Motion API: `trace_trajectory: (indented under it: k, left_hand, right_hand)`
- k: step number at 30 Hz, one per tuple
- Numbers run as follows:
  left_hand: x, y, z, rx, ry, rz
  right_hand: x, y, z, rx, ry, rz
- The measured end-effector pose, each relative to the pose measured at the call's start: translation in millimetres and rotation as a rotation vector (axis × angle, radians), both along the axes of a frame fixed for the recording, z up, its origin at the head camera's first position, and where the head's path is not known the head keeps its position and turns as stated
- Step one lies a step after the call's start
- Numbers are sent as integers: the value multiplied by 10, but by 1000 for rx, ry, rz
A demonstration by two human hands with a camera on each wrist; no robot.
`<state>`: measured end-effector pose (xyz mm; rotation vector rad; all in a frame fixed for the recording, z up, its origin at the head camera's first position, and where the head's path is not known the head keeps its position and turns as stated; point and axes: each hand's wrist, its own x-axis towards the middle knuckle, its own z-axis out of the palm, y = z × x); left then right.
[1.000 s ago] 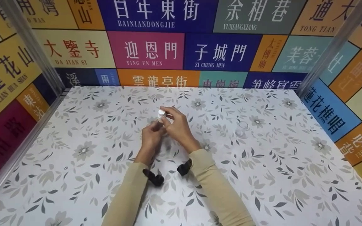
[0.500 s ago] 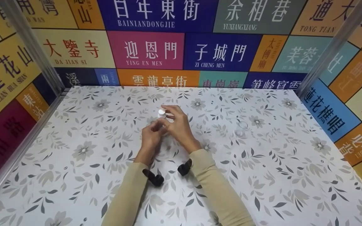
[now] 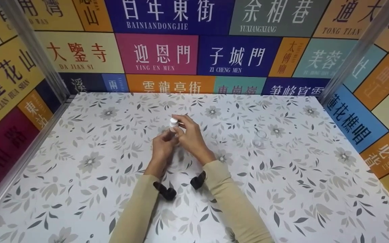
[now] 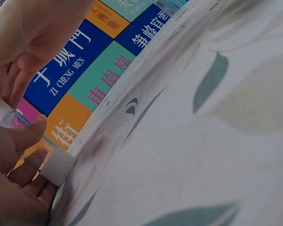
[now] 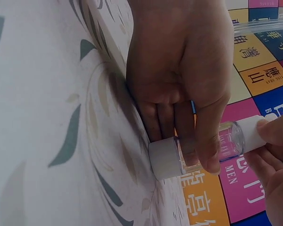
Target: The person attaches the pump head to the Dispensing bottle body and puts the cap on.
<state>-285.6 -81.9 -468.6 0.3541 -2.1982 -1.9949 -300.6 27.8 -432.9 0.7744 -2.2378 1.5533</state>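
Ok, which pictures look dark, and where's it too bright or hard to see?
Both wrist views: dim. Head view: brighter, the white round cap nearly washed out, the clear round-rimmed thing faint against the white leaf-patterned tabletop. Left wrist view: that leaf print looks soft.

The sleeved left forearm point(image 3: 137, 209) and right forearm point(image 3: 236, 202) slant inward toward each other. The left hand point(image 3: 162, 146) grips lower, its thumb point(image 5: 210, 141) opposing curled fingers point(image 5: 166, 120); the right hand point(image 3: 192, 137) pinches just above it, thumb and fingers bent.
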Motion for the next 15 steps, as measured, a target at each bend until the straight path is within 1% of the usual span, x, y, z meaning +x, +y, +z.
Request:
trace_trajectory:
  k: [4,10,15]
  left_hand:
    - [4,-2,1,0,7,-3]
    - [13,-3,12,0,-6,-3]
    - [9,14,4,-32,21,18]
  right_hand:
    - [-4,5,-2,-5,1,-7]
    - [1,16,5,-4,9,-11]
    - [3,20,10,-11,-16,-17]
